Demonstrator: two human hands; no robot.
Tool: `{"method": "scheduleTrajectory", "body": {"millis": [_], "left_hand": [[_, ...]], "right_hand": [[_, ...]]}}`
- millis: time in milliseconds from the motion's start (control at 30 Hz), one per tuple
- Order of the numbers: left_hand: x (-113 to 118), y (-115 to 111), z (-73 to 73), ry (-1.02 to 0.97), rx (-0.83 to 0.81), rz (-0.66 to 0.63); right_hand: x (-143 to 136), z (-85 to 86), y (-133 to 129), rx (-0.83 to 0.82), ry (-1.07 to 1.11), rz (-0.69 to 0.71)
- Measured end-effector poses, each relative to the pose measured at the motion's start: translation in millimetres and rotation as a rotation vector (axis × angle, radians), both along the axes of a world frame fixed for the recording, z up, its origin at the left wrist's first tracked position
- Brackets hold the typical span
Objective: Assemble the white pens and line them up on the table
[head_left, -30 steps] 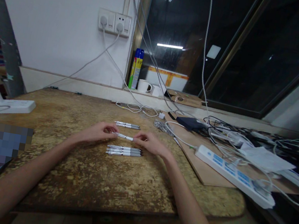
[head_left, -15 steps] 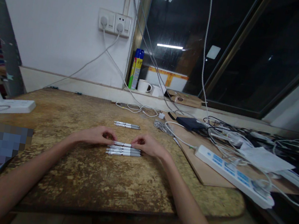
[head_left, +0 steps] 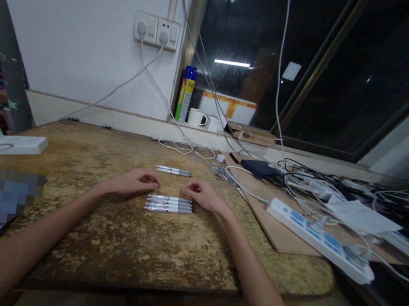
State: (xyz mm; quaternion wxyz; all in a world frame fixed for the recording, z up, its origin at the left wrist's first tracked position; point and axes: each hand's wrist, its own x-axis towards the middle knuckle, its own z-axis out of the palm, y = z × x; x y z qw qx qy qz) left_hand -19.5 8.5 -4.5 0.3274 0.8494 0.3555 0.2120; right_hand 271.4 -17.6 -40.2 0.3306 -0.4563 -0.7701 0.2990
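Several white-and-grey pens with clear ends lie side by side on the worn wooden table, all pointing left to right. Farther back, a smaller group of the same pens lies parallel to them. My left hand hovers just behind the left end of the nearer group, fingers loosely curled and holding nothing. Mirroring it, my right hand is behind the right end, also curled with nothing in it. Bare tabletop shows between the two sets of fingertips.
To the right, a white power strip lies on a brown board beside tangled cables. Another power strip is at the left edge. A spray can and white mug stand on the windowsill.
The pen that both hands held by its ends now lies with the nearer group. My hands have let go and lifted slightly away from it.
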Motion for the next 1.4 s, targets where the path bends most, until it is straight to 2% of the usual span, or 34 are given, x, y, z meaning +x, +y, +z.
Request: {"method": "scheduleTrajectory", "body": {"millis": [167,267,333,500,767,933,1033,1200,1300,1400], "left_hand": [[-2.1,7.6,-5.1,-0.096,0.095,0.283],[-3.2,12.1,-9.3,-0.089,0.121,0.343],[-2.7,13.8,-12.7,-0.087,0.097,0.343],[-0.4,16.4,-20.2,-0.118,0.014,0.316],[-0.8,20.4,-24.3,-0.116,0.013,0.273],[0.0,20.4,-24.5,-0.145,-0.015,0.307],[1.9,21.5,-24.9,-0.206,-0.053,0.338],[7.4,22.8,-23.8,-0.426,-0.154,0.344],[9.2,21.2,-20.5,-0.486,-0.23,0.326],[9.6,17.9,-16.3,-0.474,-0.228,0.308]], "right_hand": [[1.6,-9.0,10.0,0.097,-0.044,-0.249],[1.4,-15.9,14.4,0.163,-0.031,-0.368],[0.4,-19.6,15.9,0.168,-0.04,-0.4],[-2.7,-25.4,19.0,0.101,-0.018,-0.385],[-0.6,-31.8,27.3,0.079,0.058,-0.35],[-1.7,-33.0,31.0,0.066,0.14,-0.326],[-4.5,-30.3,31.1,0.024,0.278,-0.338],[-6.5,-19.7,25.3,-0.024,0.446,-0.433],[-7.6,-12.0,19.0,-0.068,0.522,-0.399],[-11.4,-5.0,12.3,-0.112,0.601,-0.334]]}}
